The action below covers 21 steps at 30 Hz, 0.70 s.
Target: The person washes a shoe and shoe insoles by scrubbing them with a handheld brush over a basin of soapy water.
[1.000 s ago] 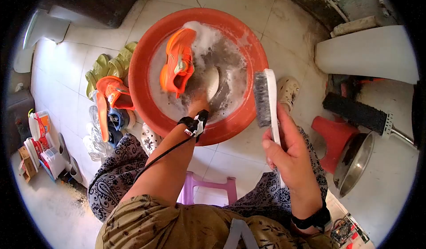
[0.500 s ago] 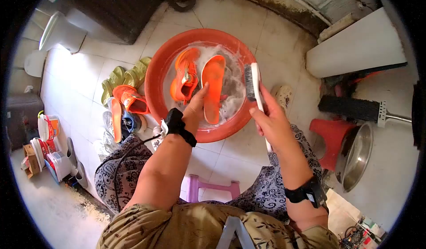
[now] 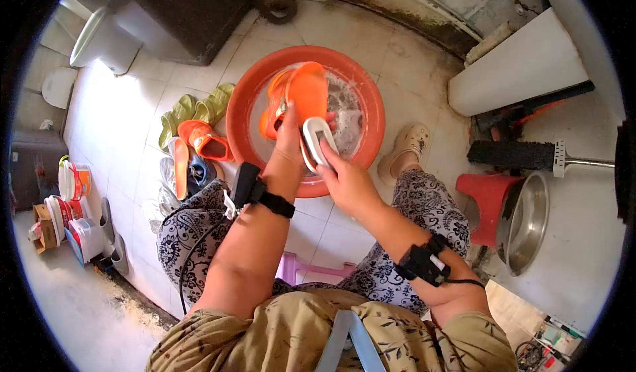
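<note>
Above the red-orange basin of sudsy water, my left hand grips an orange insole by its side. My right hand is closed on the white handle of a brush, whose back faces up and whose bristles are hidden against the insole's lower part. Behind the insole, at its left, an orange shoe rests in the basin, partly covered by it.
Green slippers, another orange shoe and a second insole lie left of the basin. A purple stool is below. At right are a red stool, a metal bowl and a black brush.
The insole has come up out of the water in my left hand, its face turned up. My right hand has brought the brush leftward from the basin's right rim onto the insole.
</note>
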Each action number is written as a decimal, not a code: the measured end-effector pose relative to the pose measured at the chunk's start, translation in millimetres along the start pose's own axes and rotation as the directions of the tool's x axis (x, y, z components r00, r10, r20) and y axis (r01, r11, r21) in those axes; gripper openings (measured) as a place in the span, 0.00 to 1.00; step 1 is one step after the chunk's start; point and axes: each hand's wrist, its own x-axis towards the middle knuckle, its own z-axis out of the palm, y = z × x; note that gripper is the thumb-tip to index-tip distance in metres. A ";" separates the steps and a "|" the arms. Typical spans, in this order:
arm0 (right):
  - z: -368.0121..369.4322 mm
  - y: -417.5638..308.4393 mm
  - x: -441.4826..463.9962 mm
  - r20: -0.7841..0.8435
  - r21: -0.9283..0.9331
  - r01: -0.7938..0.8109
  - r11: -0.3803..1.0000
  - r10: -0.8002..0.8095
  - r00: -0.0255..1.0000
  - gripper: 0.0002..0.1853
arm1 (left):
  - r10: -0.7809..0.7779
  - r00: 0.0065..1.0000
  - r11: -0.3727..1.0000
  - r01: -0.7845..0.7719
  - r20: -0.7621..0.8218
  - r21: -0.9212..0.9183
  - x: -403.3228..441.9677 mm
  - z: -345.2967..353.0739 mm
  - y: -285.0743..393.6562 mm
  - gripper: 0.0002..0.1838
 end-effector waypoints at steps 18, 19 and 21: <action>-3.0 6.5 62.9 -0.086 -0.157 -0.185 0.970 0.174 0.981 0.24 | -0.094 0.990 0.996 0.093 -0.106 -0.015 -11.2 17.1 -34.2 0.25; -4.9 6.8 67.9 -0.088 -0.158 -0.187 0.970 0.175 0.981 0.24 | -0.121 0.989 0.992 0.119 -0.082 -0.031 -15.7 19.5 -35.0 0.24; -5.6 7.5 76.1 -0.236 -0.107 -0.283 0.953 0.252 0.939 0.24 | -0.064 0.998 0.998 0.064 0.015 -0.017 -13.2 10.6 -40.5 0.24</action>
